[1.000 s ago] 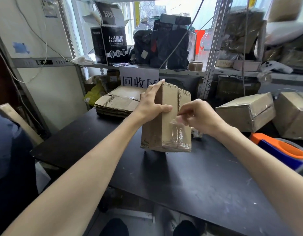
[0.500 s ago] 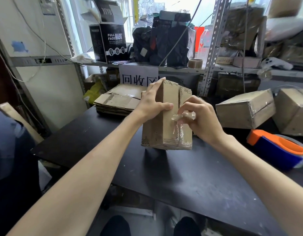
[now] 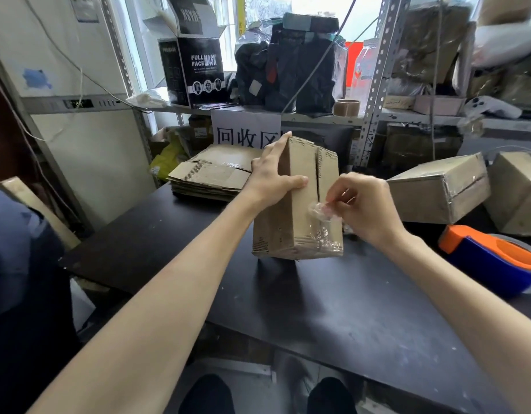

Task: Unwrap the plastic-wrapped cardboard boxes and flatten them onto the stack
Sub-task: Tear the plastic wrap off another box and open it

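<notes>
On our scuffed black table (image 3: 333, 318), the box (image 3: 291, 225) stands upright at centre. Our left hand (image 3: 270, 180) clasps its left edge, thumb across the front; our right hand (image 3: 367, 210) pinches crumpled wrap (image 3: 318, 211) against its front. The flat stack (image 3: 210, 177) lies at 11 o'clock, wrapped boxes (image 3: 437, 189) at 3, cluttered metal shelves (image 3: 374, 85) at 12.

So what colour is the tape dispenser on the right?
Tape dispenser: blue and orange, head view.
</notes>
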The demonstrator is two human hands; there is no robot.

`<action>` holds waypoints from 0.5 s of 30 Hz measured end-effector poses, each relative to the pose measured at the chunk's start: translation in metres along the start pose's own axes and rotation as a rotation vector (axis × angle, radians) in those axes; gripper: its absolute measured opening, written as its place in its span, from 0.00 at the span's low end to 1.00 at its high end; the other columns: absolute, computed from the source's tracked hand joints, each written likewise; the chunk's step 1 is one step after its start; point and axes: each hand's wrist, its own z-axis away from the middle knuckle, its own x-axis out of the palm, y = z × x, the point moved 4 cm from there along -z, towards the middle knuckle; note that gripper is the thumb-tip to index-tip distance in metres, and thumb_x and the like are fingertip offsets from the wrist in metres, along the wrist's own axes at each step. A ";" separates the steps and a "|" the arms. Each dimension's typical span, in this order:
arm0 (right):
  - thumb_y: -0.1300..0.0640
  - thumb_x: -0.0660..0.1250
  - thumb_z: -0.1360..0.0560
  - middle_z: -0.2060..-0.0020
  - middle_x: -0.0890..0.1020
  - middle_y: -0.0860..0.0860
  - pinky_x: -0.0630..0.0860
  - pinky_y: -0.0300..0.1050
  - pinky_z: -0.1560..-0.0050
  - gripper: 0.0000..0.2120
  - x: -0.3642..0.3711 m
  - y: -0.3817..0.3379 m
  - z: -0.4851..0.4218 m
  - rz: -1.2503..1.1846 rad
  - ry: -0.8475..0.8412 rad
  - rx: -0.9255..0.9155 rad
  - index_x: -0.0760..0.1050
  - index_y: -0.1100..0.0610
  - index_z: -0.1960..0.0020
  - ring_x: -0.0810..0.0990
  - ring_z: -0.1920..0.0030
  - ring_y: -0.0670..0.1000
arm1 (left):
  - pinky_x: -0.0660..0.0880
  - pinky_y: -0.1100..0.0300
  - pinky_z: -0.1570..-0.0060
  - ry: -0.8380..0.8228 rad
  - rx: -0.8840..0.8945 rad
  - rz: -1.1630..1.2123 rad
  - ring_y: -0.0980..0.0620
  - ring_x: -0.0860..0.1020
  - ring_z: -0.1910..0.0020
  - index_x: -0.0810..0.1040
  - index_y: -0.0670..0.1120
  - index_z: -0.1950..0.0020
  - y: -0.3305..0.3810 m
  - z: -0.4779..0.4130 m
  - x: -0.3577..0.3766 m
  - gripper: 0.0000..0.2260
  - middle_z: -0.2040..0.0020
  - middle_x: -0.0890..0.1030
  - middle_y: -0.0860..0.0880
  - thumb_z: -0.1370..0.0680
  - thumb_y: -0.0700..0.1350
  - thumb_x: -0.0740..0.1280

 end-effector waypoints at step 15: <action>0.76 0.69 0.34 0.70 0.82 0.48 0.73 0.44 0.63 0.18 0.014 -0.003 -0.002 -0.074 -0.444 0.081 0.79 0.53 0.67 0.76 0.68 0.43 | 0.56 0.52 0.27 0.000 -0.016 -0.070 0.45 0.54 0.23 0.46 0.50 0.17 -0.006 0.005 -0.006 0.55 0.19 0.55 0.49 0.32 0.47 0.81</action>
